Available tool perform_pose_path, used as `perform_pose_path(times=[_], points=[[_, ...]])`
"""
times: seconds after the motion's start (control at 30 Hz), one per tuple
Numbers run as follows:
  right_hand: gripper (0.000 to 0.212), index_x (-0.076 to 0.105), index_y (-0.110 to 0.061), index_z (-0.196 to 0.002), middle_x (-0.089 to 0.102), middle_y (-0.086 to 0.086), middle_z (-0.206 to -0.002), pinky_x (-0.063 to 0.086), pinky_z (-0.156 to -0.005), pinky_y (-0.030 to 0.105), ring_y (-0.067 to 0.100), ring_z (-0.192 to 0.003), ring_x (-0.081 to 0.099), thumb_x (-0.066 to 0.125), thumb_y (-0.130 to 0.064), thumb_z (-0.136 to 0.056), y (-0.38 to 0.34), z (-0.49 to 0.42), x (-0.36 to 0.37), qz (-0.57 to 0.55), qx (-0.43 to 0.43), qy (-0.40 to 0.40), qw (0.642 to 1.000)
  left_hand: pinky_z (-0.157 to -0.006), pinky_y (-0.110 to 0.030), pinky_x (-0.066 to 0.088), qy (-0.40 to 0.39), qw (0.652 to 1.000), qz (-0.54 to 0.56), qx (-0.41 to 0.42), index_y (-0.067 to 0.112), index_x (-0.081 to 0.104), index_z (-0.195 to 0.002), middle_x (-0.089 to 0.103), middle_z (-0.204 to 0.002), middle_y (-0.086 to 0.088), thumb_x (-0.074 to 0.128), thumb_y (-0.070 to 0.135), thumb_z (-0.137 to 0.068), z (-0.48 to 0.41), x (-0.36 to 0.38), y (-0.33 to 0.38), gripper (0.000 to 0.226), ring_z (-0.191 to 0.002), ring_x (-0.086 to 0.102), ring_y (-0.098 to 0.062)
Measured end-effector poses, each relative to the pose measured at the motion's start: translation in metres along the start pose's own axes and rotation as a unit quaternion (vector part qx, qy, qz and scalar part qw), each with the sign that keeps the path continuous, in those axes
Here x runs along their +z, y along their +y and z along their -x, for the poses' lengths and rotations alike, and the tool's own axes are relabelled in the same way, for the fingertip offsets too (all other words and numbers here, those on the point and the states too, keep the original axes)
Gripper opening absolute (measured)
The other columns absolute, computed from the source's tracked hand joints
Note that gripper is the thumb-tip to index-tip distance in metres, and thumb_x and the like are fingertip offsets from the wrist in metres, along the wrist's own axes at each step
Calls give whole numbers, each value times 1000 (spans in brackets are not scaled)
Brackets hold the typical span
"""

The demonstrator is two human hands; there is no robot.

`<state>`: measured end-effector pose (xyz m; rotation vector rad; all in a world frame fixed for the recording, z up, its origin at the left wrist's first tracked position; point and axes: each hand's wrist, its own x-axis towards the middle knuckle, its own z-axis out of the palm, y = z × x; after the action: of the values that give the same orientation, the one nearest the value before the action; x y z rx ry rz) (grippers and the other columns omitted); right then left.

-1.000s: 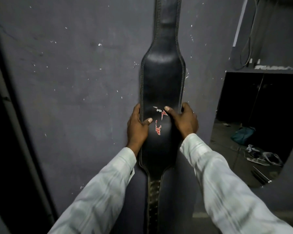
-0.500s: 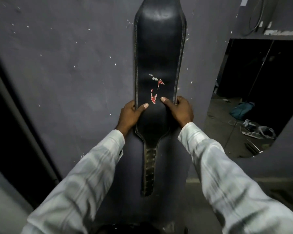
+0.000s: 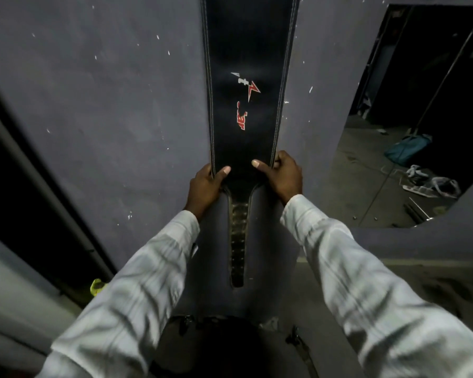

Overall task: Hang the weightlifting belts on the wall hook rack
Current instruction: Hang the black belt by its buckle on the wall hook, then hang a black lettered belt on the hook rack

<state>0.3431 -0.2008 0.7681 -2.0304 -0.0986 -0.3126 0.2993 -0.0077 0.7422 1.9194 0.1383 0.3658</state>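
Now both hands, left hand (image 3: 206,184) and right hand (image 3: 283,174), gripping black belt (image 3: 246,45) edges against wall (image 3: 107,105).

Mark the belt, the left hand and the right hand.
belt (image 3: 247,45): head view, on the wide black panel above the logo.
left hand (image 3: 204,186): head view, on the back of the hand.
right hand (image 3: 283,175): head view, on the back of the hand.

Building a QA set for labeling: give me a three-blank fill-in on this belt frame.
The black belt hangs down against the grey ____. The left hand grips the belt's ____ edge. The right hand grips it ____ the red logo.
Missing: wall; left; below.
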Motion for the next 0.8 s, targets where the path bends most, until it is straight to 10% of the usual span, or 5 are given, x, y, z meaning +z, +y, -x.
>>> perform_pose_path(times=[0.1,0.23,0.43,0.63,0.8], points=[[40,58,-19,-92,68,1,-88,48,-77,30,25,-89,65,80,-47,-74,21,21,13,2,57,-46,997,-72,-44,55,-32,994,55,-85,20,61,-79,68,-78,-8,63,48,-89,21,8,-35,30,-66,66,-24],[38,56,-19,-100,68,8,-102,44,-82,27,28,-99,65,78,-42,-79,47,61,32,-21,150,-61,987,-86,-55,58,-73,986,30,-144,31,67,-74,69,-81,-8,55,58,-86,43,14,-78,32,-80,70,-32],[46,54,-27,-73,71,6,-84,60,-82,52,34,-84,72,73,-61,-49,126,148,70,-58,278,-108,953,-71,-35,56,-139,951,84,-263,17,59,-88,64,-80,-4,51,32,-102,131,17,-111,22,-70,62,-17],[16,59,-19,-79,64,10,-79,52,-52,26,21,-65,60,73,-17,-84,191,270,103,-65,396,-138,905,-68,-28,53,-210,890,91,-395,15,56,-107,62,-93,-10,48,30,-104,224,33,-234,17,-80,63,-20],[4,62,-11,-96,67,14,-92,52,-61,31,20,-71,62,64,-13,-92,292,356,121,-38,504,-195,841,-72,-31,51,-248,850,82,-457,21,56,-87,61,-86,-4,48,25,-104,292,57,-337,20,-75,60,-19]])
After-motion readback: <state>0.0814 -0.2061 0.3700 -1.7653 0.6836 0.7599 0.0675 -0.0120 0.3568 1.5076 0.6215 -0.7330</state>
